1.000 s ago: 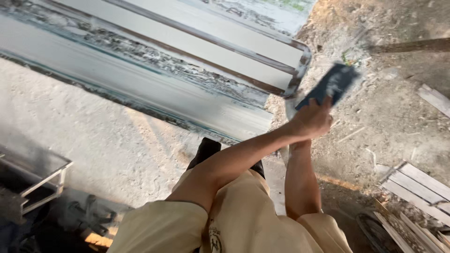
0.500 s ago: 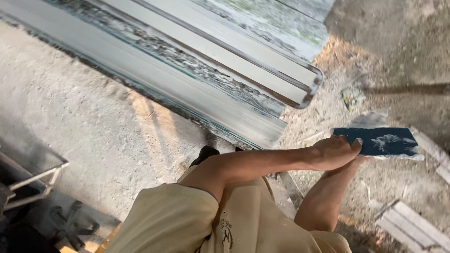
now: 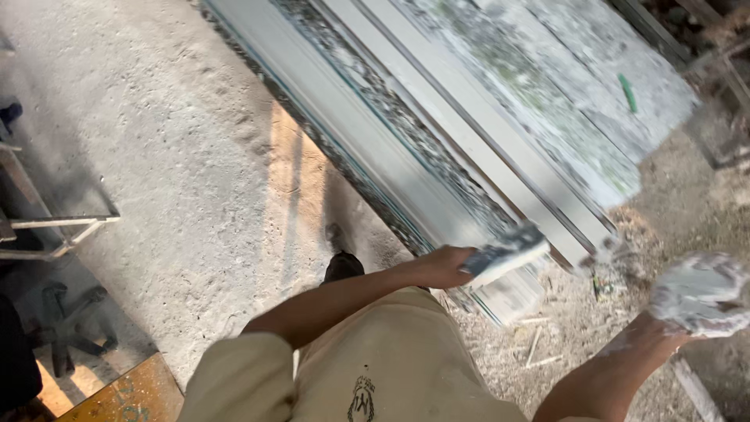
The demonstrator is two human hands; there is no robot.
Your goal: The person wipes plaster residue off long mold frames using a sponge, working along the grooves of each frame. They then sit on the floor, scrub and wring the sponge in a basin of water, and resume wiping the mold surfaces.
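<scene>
While my left hand (image 3: 441, 267) grips the putty scraper (image 3: 504, 254) at the near end of the grey frame sections (image 3: 469, 148), my right hand (image 3: 691, 301) clutches a putty lump (image 3: 699, 285); filler patchy, much surface left.

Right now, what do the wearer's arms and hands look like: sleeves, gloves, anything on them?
Both arms are bare from short beige sleeves down. No gloves, watch or rings visible. The left hand looks mostly clean. The right hand is blurred and caked in pale grey-white paste, with streaks running down the right forearm.
</scene>
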